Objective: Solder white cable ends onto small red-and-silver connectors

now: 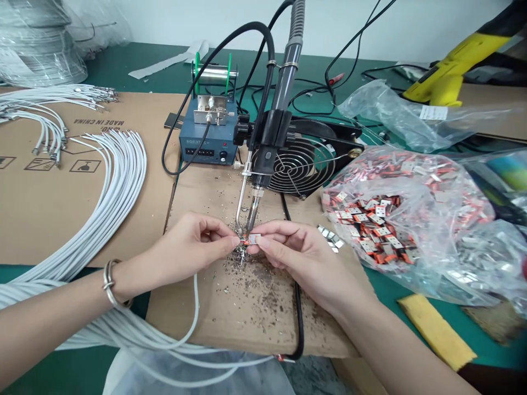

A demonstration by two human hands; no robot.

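Pinched in the fingers of my right hand [294, 244] is a small USB connector [255, 239] with a metal shell and orange plastic. My left hand [200, 241] is closed on the end of a white cable [196, 307], which hangs down from beneath the fingers. Cable end and connector meet just under the tip of a soldering iron [269, 153] clamped in a stand; whether the tip touches them I cannot tell. Beside the tip runs a thin metal solder feed tube [242, 197]. Solder debris [263, 274] lies scattered on the cardboard [214, 323] below.
Behind stands a blue solder feeder [208, 142] with a solder spool [214, 73], next to a fan [302, 167]. White cables [119, 192] lie left. To the right are several metal shells [330, 238], a bag of connectors [382, 225], a yellow sponge [436, 332] and a yellow tool [453, 66].
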